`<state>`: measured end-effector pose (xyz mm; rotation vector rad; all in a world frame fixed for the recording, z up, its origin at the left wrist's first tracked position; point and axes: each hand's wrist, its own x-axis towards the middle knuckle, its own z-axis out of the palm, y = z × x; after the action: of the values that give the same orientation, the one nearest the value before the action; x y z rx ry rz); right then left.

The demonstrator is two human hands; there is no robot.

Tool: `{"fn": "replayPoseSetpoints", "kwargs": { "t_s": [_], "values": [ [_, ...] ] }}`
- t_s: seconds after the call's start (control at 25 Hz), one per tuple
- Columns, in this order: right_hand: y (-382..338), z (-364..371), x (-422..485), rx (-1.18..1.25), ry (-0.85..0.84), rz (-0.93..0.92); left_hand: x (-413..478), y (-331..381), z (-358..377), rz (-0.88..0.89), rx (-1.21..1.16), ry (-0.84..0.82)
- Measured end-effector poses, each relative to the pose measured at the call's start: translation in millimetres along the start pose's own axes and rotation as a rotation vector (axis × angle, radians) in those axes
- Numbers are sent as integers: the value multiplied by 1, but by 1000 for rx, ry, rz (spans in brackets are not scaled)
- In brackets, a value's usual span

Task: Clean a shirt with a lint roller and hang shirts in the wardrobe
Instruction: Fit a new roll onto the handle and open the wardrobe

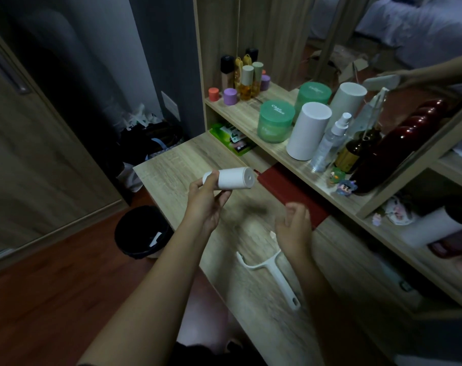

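Observation:
My left hand (206,204) is shut on a white lint roll (233,178), holding it sideways above the wooden desk (177,159). To its right, my right hand (294,228) hovers with its fingers apart and holds nothing. The white plastic roller handle (273,273) lies flat on the desk just below my right hand, with no roll on it. No shirt is in view.
A shelf (251,112) behind the desk carries a green jar (276,120), a white cylinder (309,130), a spray bottle (330,143) and other bottles. A red case (290,191) lies under the shelf. A black bin (142,231) stands on the floor at left.

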<state>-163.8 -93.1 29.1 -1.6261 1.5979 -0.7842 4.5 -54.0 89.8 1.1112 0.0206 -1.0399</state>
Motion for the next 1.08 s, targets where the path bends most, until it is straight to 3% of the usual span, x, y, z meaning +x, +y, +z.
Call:
{"fn": "replayPoseSetpoints", "kwargs": {
  "t_s": [0.12,0.36,0.56,0.72,0.84,1.08],
  "values": [
    [56,21,-13,-432,-140,225,-4,-5,-1,-31,3,-10],
    [73,27,-22,-522,-308,200,-11,-10,-8,-138,-42,38],
    [-7,-16,-4,-263,-279,-101,-8,-1,-17,-170,-35,44],
    [-60,-48,9,-330,-357,-413,-7,4,-21,-112,173,-92],
    [-70,-49,15,-402,-384,-476,-11,6,-20,-34,368,-188],
    [-75,-45,12,-426,-427,-484,-14,3,-25,35,489,-307]
  ]
}}
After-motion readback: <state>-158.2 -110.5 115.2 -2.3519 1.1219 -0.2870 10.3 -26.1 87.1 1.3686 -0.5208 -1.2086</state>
